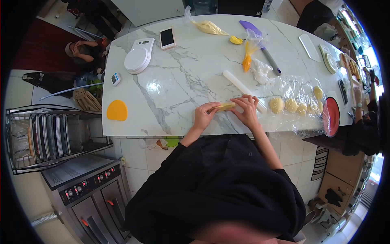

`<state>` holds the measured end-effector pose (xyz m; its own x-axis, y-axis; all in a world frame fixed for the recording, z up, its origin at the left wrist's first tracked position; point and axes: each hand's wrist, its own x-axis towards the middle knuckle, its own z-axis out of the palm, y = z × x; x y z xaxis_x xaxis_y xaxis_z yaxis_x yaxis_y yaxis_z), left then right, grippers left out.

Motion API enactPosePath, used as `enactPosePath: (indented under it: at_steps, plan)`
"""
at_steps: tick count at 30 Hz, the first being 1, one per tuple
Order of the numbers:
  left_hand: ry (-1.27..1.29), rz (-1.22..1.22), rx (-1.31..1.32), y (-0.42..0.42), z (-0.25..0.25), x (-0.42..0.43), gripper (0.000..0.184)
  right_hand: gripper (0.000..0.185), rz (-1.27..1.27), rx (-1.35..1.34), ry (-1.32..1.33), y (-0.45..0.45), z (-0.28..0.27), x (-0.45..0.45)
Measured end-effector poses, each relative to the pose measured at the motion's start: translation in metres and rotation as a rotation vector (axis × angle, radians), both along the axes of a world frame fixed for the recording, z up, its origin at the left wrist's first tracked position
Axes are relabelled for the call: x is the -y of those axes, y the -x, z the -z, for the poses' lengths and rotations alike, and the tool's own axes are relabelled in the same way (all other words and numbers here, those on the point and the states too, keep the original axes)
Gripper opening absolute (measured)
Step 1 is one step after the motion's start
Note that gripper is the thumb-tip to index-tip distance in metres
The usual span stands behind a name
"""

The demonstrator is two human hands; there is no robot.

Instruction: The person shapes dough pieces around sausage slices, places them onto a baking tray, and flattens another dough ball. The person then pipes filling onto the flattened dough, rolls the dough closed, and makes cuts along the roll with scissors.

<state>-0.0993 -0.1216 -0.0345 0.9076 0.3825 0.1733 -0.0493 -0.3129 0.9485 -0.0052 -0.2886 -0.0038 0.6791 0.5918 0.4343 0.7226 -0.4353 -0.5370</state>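
Note:
Between my two hands, close to the table's front edge, is a small elongated piece of yellow dough [226,106]. My left hand [206,114] pinches its left end. At the other end, the fingers of my right hand [246,110] close on the dough. A white rolling pin [239,83] lies slantwise behind my right hand, its near end passing beside the wrist. Several round dough balls [276,105] rest to the right under clear plastic wrap [298,87].
On the marble table [178,77] are a white kitchen scale [137,59], a phone [167,38], a timer [115,79], an orange scraper [117,110], piping bags [246,61] and a purple spatula [250,27]. A red plate [333,116] sits at the right edge. Other people are nearby.

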Motion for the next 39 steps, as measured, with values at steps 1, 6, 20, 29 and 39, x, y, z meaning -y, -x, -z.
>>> enactPosePath:
  at_steps: [1, 6, 20, 29, 39]
  plan:
    - [-0.098, 0.016, 0.035, -0.001, -0.001, 0.000, 0.021, 0.009, -0.003, -0.007, 0.018, -0.002, 0.006, 0.002]
    - [-0.240, 0.037, 0.110, -0.007, -0.015, 0.003, 0.025, 0.011, -0.043, 0.030, 0.033, 0.000, 0.017, -0.004]
    - [-0.242, 0.040, 0.032, -0.014, -0.014, 0.008, 0.021, 0.014, 0.051, 0.050, 0.062, -0.004, 0.005, 0.007]
    - [-0.198, 0.068, 0.044, -0.013, -0.014, 0.004, 0.024, 0.014, -0.041, -0.036, 0.052, -0.008, 0.006, 0.007]
    - [-0.255, 0.117, 0.013, -0.013, -0.007, 0.002, 0.027, 0.023, -0.028, -0.129, 0.107, -0.008, 0.013, 0.011]
